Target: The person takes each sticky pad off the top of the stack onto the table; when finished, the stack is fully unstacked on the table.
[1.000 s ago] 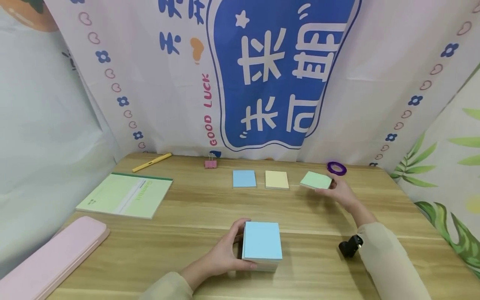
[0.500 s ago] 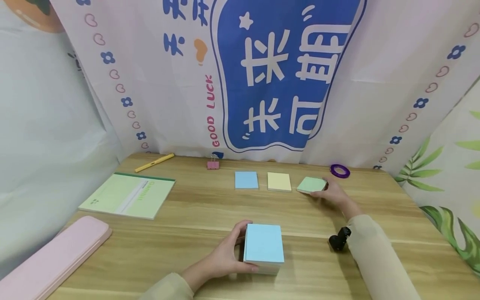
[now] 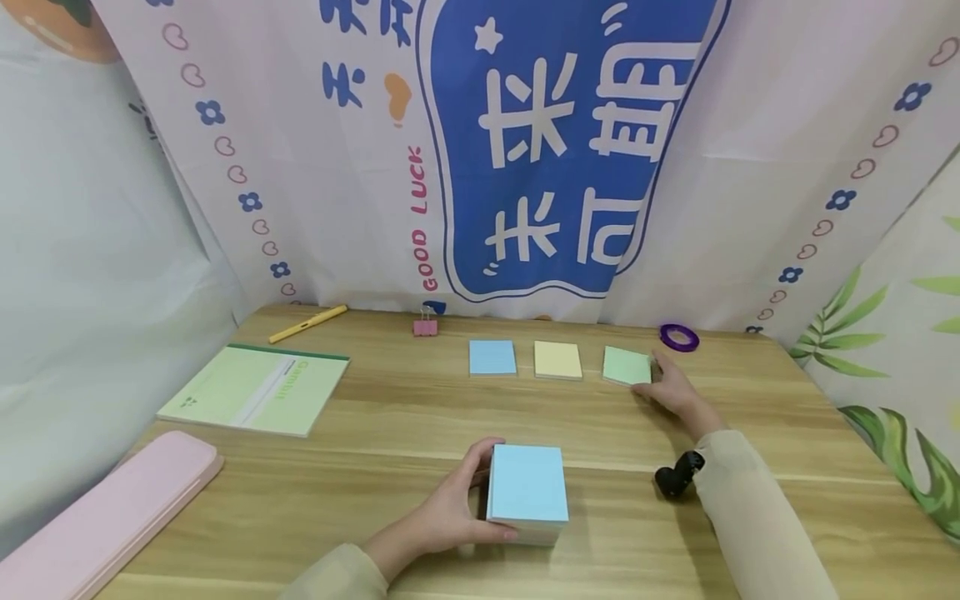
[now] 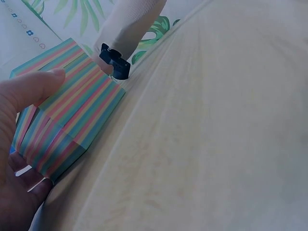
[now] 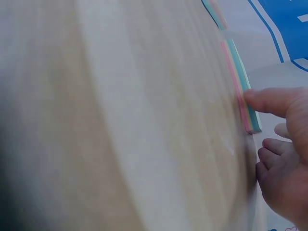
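Observation:
A tall stack of sticky notes (image 3: pixel 528 485), blue on top, stands on the table in front, and my left hand (image 3: pixel 450 510) grips it from the left side. Its striped sides, in pink, yellow, green and blue layers, show in the left wrist view, with the thumb across the stack (image 4: pixel 82 103). Farther back, my right hand (image 3: pixel 675 393) holds a thin green sticky note pad (image 3: pixel 627 366) by its right end. In the right wrist view the thumb touches the layered edge of this pad (image 5: pixel 243 89). A yellow pad (image 3: pixel 557 360) and a blue pad (image 3: pixel 492 357) lie in line to its left.
Behind the right hand lies a purple tape roll (image 3: pixel 679 337). A pink binder clip (image 3: pixel 425 327) and a yellow pen (image 3: pixel 307 324) lie along the back. On the left are a green notebook (image 3: pixel 255 390) and a pink case (image 3: pixel 112 517). A printed cloth (image 3: pixel 360 208) hangs behind.
My right hand has moved slightly left and lowered the green pad, which was tilted and now lies flat beside the yellow one. The left hand has kept its grip on the stack.

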A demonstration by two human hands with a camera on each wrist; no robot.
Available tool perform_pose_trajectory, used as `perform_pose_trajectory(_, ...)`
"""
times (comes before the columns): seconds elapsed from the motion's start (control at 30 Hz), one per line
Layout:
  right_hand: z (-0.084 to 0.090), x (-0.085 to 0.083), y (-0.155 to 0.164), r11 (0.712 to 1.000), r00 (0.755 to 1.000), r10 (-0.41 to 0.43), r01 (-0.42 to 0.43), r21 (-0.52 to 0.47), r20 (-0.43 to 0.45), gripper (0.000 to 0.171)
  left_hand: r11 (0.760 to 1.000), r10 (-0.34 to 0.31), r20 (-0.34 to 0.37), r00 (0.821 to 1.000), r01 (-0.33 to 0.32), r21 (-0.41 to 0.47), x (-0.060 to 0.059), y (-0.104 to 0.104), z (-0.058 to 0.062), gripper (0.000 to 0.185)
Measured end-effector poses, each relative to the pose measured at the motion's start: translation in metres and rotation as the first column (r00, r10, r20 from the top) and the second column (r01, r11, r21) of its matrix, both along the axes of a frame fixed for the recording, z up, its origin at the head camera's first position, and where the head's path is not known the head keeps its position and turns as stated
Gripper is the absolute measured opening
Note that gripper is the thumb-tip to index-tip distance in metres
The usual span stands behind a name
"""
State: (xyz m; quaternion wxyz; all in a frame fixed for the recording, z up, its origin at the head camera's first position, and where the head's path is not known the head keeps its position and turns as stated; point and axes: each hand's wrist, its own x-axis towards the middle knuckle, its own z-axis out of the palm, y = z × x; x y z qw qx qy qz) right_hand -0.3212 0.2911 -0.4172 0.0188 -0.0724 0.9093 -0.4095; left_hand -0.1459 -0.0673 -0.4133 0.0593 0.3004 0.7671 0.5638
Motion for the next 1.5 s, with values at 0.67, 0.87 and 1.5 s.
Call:
perform_pose_trajectory(0.67, 0.04, 0.083, -0.064, 0.873, 0.979, 0.191, -0.204, -0.443, -0.074, 0.082, 0.999, 0.031, 0.055, 0.998, -0.03, -0.016, 0.008, -0.001, 0.019, 0.086)
perform_pose_trajectory(0.87, 0.048, 0.115, -0.091, 0.827, 0.929, 0.348, -0.368, -0.425, -0.128, 0.08, 1.0, 0.029, 0.04, 0.999, -0.029, -0.006, 0.007, 0.0, 0.018, 0.087)
perform_pose_trajectory(1.5, 0.033, 0.165, -0.135, 0.852, 0.851, 0.504, -0.518, -0.076, -0.149, 0.089, 1.0, -0.003, 0.015, 1.0, 0.003, -0.016, 0.005, 0.002, 0.018, 0.086)
